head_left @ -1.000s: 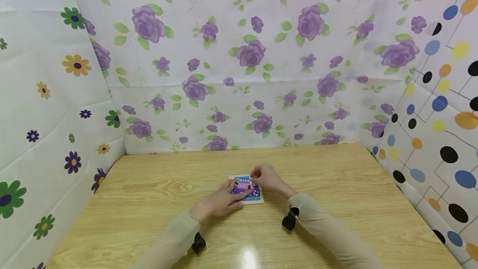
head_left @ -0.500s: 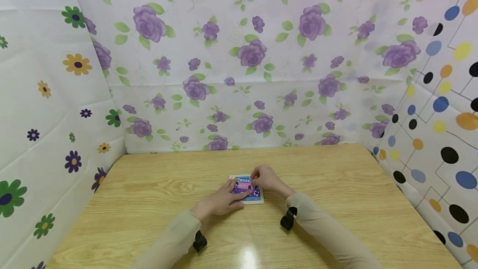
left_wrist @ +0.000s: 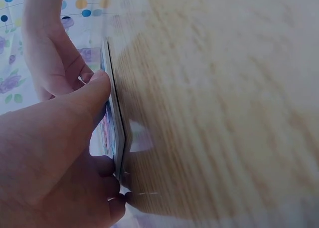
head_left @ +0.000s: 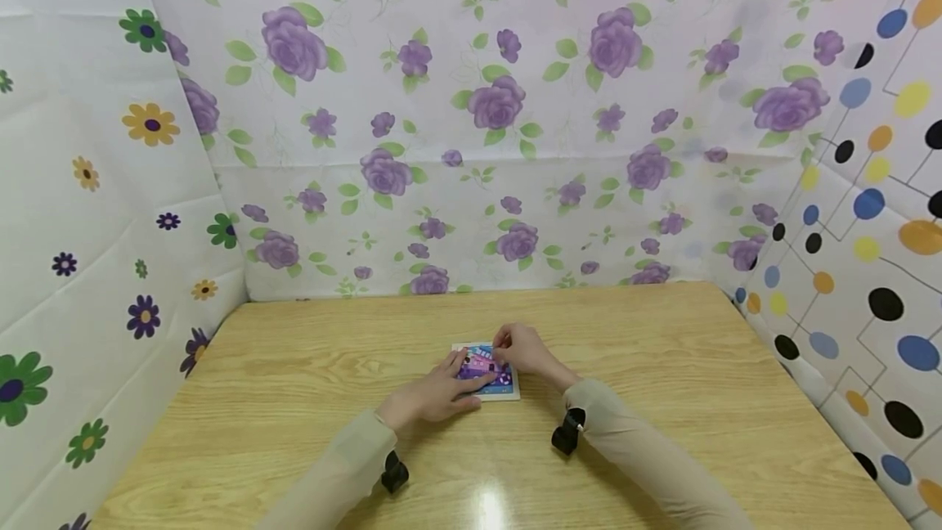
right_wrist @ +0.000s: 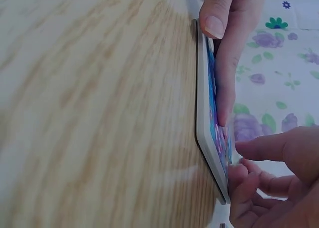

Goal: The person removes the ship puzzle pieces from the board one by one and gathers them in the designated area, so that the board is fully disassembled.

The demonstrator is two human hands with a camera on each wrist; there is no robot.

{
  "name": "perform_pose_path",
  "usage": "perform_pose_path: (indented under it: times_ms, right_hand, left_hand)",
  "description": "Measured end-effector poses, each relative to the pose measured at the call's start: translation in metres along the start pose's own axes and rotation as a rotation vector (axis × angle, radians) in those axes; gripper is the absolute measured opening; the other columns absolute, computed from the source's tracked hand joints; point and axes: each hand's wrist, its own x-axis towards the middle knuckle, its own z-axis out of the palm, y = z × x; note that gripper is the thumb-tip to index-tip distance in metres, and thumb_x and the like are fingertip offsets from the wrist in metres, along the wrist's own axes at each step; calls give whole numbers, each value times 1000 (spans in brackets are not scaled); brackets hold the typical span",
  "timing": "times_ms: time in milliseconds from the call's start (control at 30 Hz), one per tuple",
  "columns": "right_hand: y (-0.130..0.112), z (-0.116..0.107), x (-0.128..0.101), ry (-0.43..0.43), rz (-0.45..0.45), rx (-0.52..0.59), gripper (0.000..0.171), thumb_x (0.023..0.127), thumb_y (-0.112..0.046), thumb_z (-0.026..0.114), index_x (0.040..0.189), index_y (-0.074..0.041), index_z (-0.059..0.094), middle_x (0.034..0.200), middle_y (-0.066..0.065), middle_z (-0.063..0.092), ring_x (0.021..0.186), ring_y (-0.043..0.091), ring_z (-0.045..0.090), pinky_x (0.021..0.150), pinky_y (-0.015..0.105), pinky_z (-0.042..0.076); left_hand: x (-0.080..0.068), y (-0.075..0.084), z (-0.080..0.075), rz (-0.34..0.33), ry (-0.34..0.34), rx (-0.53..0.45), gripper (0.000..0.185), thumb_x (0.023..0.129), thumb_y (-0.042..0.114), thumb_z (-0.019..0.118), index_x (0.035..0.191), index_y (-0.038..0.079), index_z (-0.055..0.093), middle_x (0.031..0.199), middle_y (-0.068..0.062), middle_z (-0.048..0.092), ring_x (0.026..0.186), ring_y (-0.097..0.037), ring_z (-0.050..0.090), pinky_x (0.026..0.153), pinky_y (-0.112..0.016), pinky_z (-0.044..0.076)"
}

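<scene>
Left hand (head_left: 434, 391) and right hand (head_left: 524, 352) on picture board (head_left: 504, 387), no legible writing

This looks like a makeshift recording booth rather than a lived-in room: a wood-grain table (head_left: 662, 366) is boxed in on three sides by hung patterned sheets, purple roses (head_left: 471, 121) behind, daisies (head_left: 88, 186) on the left, coloured dots (head_left: 876, 211) on the right.

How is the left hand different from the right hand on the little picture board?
The left hand lies flatter, fingers stretched over the picture board; the right hand is more arched, fingertips curled down. The left hand sits at the board's near-left side, the right hand at its far-right side. Both touch the board on the wooden table.
</scene>
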Motion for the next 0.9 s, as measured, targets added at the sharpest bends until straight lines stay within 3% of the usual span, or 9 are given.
perform_pose_path:
  times_ms: [333, 667, 900]
  right_hand:
    - [3, 2, 1, -12, -3, -63, 17, 79, -10, 78, 86, -4, 64, 74, 3, 58, 65, 13, 49, 56, 21, 39]
    - [4, 2, 2, -13, -9, 63, 12, 82, -7, 74, 86, -6, 63, 76, 4, 63, 66, 11, 55, 56, 20, 43]
    - [9, -5, -2, -36, 18, 181, 11, 87, -6, 65, 97, -2, 63, 81, 8, 66, 66, 13, 60, 56, 23, 47]
  left_hand:
    - [0, 0, 2, -8, -13, 5, 53, 102, 48, 37, 153, 39, 25, 162, -22, 2, 149, -41, 4, 112, -61, 30]
    - [-4, 3, -2, 2, -5, 3, 53, 102, 44, 40, 153, 35, 27, 161, -25, 3, 148, -45, 7, 110, -63, 31]
    - [-6, 3, -2, 1, -4, 7, 54, 102, 45, 40, 153, 35, 26, 161, -26, 3, 148, -45, 8, 110, -62, 33]
